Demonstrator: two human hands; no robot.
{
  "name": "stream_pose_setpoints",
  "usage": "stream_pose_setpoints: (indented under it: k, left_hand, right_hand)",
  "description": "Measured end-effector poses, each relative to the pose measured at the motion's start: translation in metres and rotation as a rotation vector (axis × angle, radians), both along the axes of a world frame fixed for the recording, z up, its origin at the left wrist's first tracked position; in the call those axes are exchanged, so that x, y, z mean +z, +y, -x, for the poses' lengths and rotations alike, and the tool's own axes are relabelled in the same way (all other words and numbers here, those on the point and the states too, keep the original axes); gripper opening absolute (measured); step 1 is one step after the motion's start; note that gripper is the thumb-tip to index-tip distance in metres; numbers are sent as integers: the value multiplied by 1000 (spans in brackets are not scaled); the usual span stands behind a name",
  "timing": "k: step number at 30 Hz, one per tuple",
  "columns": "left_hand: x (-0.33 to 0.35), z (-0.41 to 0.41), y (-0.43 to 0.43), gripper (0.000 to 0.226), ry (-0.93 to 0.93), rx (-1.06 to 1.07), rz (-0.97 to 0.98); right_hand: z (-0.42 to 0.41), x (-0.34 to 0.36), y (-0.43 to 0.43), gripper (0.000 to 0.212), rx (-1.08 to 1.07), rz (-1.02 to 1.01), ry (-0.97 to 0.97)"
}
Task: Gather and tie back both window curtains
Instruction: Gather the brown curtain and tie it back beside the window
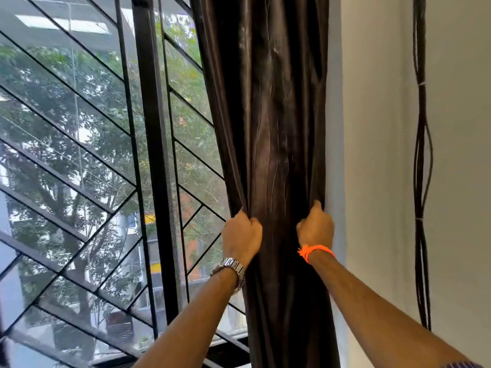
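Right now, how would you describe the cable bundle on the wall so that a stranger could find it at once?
Start at the barred window on the left; beside it hangs the dark, gathered curtain. Further right, on the pale wall, the black cables run straight down. Unlike the broad curtain, they are thin and bound with small white ties.

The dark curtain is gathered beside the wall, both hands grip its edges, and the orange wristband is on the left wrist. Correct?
The head view shows the orange wristband on the right wrist; the left wrist wears a metal watch. Otherwise right: the dark curtain is gathered beside the wall, and the left hand and right hand grip its edges.
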State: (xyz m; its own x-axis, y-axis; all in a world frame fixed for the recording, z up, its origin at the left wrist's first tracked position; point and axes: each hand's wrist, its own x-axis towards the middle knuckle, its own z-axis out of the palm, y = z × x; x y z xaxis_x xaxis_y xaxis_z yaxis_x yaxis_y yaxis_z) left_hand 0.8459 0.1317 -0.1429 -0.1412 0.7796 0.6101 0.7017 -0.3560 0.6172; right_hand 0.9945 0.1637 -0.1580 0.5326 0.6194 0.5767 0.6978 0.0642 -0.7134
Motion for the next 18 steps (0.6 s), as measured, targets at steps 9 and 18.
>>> stream_pose_setpoints:
  k: [9, 18]
  left_hand:
    - [-4, -19, 0, 24, -80, -109, 53]
    - [-12, -20, 1, 58, -278, -215, 74]
  right_hand:
    - [50, -12, -5, 25, 318, -9, -242]
    - [47, -24, -3, 57, 571, 127, -289]
